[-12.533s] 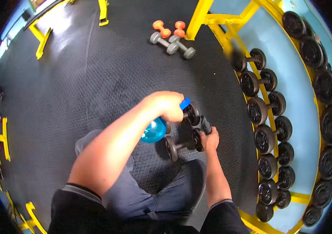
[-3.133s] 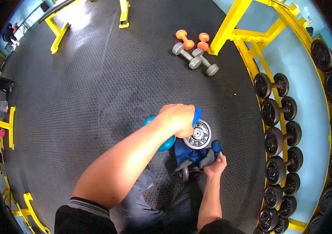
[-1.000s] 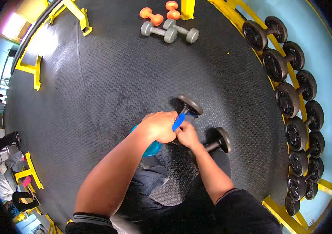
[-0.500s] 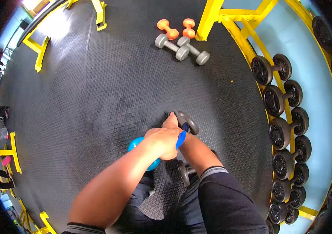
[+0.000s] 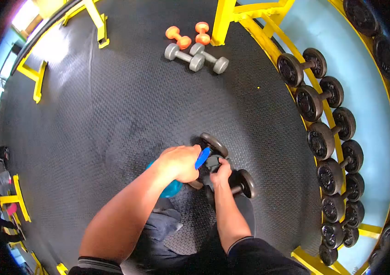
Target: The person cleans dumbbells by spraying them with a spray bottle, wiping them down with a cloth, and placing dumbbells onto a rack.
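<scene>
My left hand point(image 5: 179, 161) is closed, fingers mostly hidden, with a bright blue piece point(image 5: 202, 158) sticking out on its right side. A rounded teal thing point(image 5: 171, 189) shows below that hand, largely covered by the hand and forearm. My right hand point(image 5: 222, 172) has its thumb and fingers closed on a dark grey piece point(image 5: 213, 162) that looks like cloth. This lies against the handle area of a dark dumbbell point(image 5: 214, 145) on the floor. Close by the right wrist lies a second dark dumbbell point(image 5: 246, 184), partly hidden by the forearm.
Two grey dumbbells point(image 5: 184, 57) and two orange dumbbells point(image 5: 202, 33) lie on the black rubber floor point(image 5: 126, 101) ahead. Along the right stands a yellow rack point(image 5: 222, 23) holding several dark dumbbells point(image 5: 321, 140). Yellow bench legs point(image 5: 41, 82) stand at the left.
My right hand has come back from beyond the left hand and is now to its right, on the grey piece. The left hand has shifted slightly left. The view has turned a little.
</scene>
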